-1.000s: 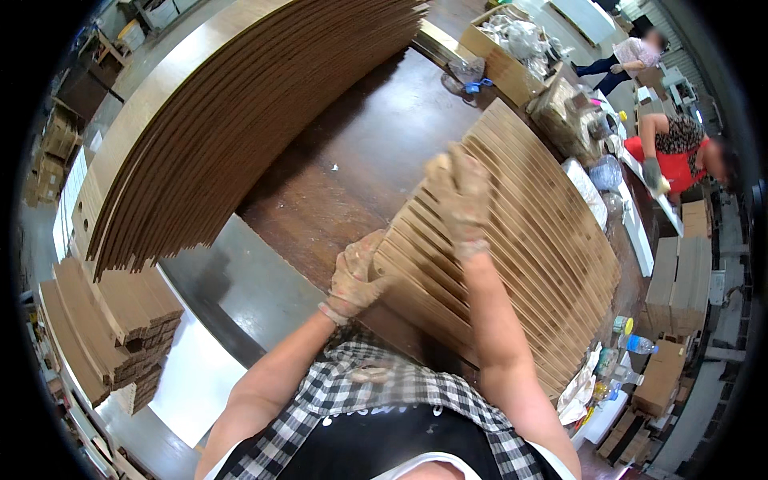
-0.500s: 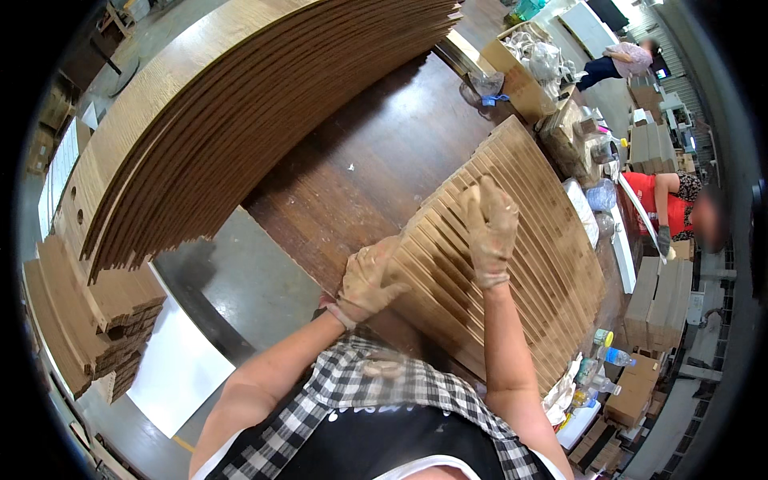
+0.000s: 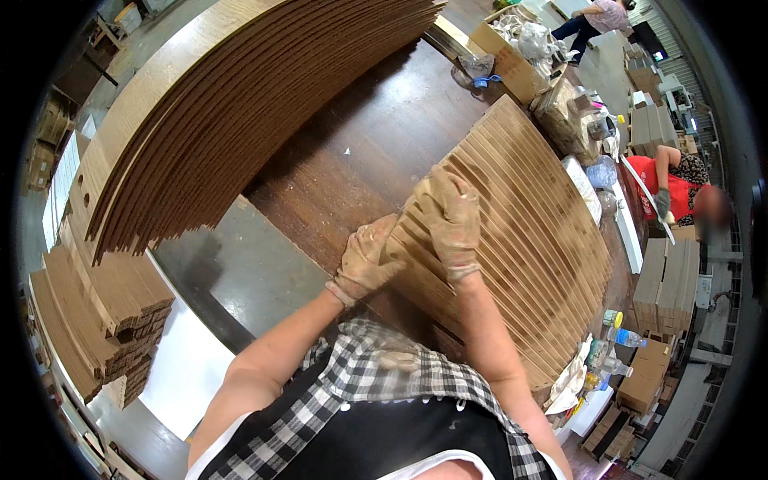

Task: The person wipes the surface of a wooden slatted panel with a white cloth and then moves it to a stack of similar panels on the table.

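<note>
A fanned row of wood-grain panels (image 3: pixel 520 240) leans in overlapping layers on the dark brown table (image 3: pixel 336 160) in front of me. My left hand (image 3: pixel 366 260), in a stained pale work glove, lies against the panels' left end, its thumb spread away from the fingers. Over the left part of the row is my right hand (image 3: pixel 452 220), gloved likewise. Its fingers are curled in, and whatever they hold, if anything, is hidden. At the upper left, a tall stack of long wood-grain boards (image 3: pixel 240 120) stands on edge.
More cut boards (image 3: pixel 104 312) are piled at the left beside a white panel (image 3: pixel 188 368). Along the right lie plastic bottles (image 3: pixel 628 339), bags and a cardboard box (image 3: pixel 512 60). Across from there, a person in red (image 3: pixel 672 188) holds a white strip.
My right hand has moved left across the panels, toward my left hand. The left hand stays at the panels' end. The view has shifted slightly.
</note>
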Motion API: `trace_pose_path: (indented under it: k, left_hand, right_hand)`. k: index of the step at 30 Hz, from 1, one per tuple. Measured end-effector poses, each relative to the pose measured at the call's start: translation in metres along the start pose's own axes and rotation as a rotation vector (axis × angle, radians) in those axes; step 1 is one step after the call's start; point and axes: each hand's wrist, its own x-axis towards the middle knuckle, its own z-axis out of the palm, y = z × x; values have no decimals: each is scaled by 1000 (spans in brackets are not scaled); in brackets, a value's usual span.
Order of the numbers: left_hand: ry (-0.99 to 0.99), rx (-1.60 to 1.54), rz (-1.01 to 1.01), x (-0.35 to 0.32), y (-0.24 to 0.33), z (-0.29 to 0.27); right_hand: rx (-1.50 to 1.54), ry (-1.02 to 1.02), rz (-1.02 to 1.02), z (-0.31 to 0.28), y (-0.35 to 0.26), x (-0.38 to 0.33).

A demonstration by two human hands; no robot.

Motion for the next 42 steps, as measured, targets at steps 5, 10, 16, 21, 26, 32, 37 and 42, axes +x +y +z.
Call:
trace_pose_path:
  k: [5,10,16,21,26,32,37,42]
  left_hand:
    - [-89,-18,-41,4,0,-3]
    - [-46,3,-23,5,4,-5]
    - [-53,3,65,4,-12,-2]
    - [-14,5,98,4,-7,-3]
    - [-41,27,129,10,-8,-1]
    - [-40,86,172,9,-12,1]
    - [-18,-46,123,8,-12,0]
    - [-60,1,121,12,-12,8]
  right_hand:
    - [-247,41,-28,-41,55,-46]
    - [-86,175,210,-66,44,-69]
    - [-80,14,44,2,-12,-14]
    - [-211,141,206,-58,77,-95]
    - [-379,297,423,-133,83,-132]
    - [-289,201,120,-51,37,-93]
    - [-487,193,163,-149,117,-171]
    - [5,562,690,-248,193,-281]
